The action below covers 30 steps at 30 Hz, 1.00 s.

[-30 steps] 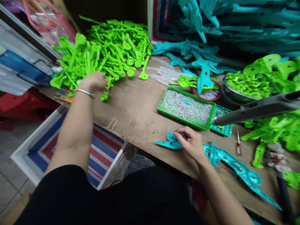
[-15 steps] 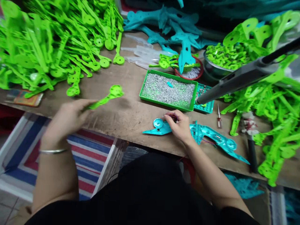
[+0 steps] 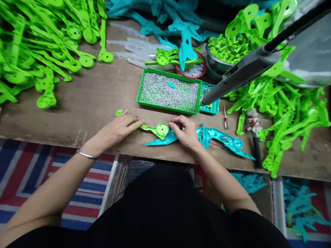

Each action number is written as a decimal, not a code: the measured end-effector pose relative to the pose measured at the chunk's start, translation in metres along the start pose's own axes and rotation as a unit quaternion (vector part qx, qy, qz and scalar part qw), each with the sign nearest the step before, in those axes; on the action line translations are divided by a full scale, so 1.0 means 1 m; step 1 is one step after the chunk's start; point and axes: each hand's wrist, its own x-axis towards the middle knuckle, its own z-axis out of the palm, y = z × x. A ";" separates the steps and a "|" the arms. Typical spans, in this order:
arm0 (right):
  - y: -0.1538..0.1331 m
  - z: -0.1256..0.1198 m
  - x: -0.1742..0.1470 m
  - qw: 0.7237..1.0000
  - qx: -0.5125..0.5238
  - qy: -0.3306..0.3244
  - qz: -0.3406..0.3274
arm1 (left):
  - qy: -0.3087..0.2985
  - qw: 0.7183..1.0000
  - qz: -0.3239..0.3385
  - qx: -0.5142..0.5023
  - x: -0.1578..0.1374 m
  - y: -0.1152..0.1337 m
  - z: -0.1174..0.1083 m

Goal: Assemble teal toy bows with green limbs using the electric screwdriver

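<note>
A bright green plastic arm [image 3: 162,129] with a round disc end lies across the left end of a turquoise plastic shell [image 3: 207,133]. My left hand [image 3: 116,130] is over the arm's narrow part, its fingers closed on it, and a green tip shows beyond the knuckles. The disc covers the shell's round seat. My right hand [image 3: 186,133] rests on the shell just right of the disc. Its thumb and forefinger pinch thin dark red and purple wires [image 3: 178,122], which loop above the fingers. The shell lies with its hollow side up.
A green tray [image 3: 168,109] of small silver screws stands behind my hands, beside a turquoise tray [image 3: 214,110]. A grey pole [image 3: 240,69] slants in from the right. Screwdriver [image 3: 226,122], black-handled tool [image 3: 256,151] and green part heaps [image 3: 274,100] lie rightward; another heap [image 3: 49,44] fills the left.
My left hand has carried the green arm rightward and down onto the shell's left end, beside my right hand. The right hand keeps its pinch on the wires. The whole view has shifted.
</note>
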 end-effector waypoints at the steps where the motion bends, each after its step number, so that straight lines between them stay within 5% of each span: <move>1: 0.000 0.000 0.000 1.000 0.001 -0.002 -0.002 | -0.001 1.000 0.009 0.002 0.003 -0.002 -0.001; 16: 0.004 -0.001 -0.009 1.000 0.006 -0.008 0.015 | -0.024 0.998 0.046 -0.038 0.013 -0.013 0.004; 19: 0.004 0.000 -0.010 1.000 0.010 -0.007 0.015 | -0.038 0.999 0.037 -0.002 0.018 -0.005 0.000; 24: 0.003 0.000 -0.010 1.000 0.019 0.000 0.015 | 0.034 0.997 0.072 -0.017 0.022 0.025 0.007; 30: 0.002 0.001 -0.010 1.000 0.023 0.009 0.020 | -0.019 0.996 0.084 -0.001 0.032 0.042 0.020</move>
